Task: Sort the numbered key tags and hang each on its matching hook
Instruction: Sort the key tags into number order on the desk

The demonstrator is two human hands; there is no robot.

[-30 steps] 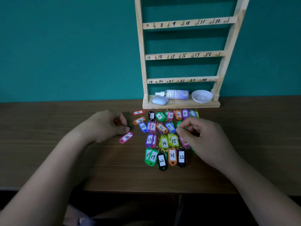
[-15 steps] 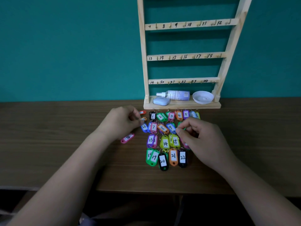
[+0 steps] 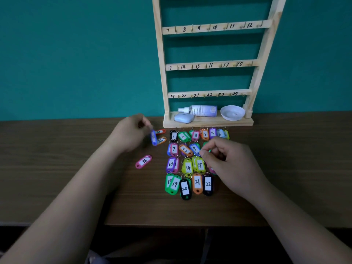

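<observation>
My left hand (image 3: 131, 133) is near the far edge of the table (image 3: 57, 168), its fingers curled and pinching the top of a blue tag (image 3: 154, 138). The tag stands on edge, its number too blurred to read. Just beside it on the right lie a red tag (image 3: 160, 131) and an orange tag (image 3: 162, 140). A pink tag (image 3: 143, 161) lies alone, nearer to me and left of the rest.

My right hand (image 3: 228, 164) rests over the right side of the sorted tags (image 3: 187, 167). Its fingers are curled, and thumb and forefinger are closed on the edge of a green tag (image 3: 206, 144) that is mostly hidden under them. The sorted tags lie in rows at the middle of the table: 1 to 6 farthest from me, then 7, 8 and 9, then 13, 14 and 15, then 19 to 22 nearest.

The wooden rack (image 3: 209, 65) stands at the table's far edge against the wall, with hooks numbered 7 to 24 on three rails. Its base shelf holds a spray bottle (image 3: 202, 110) lying on its side, a small pale case (image 3: 183, 118) and a white dish (image 3: 232, 112).
</observation>
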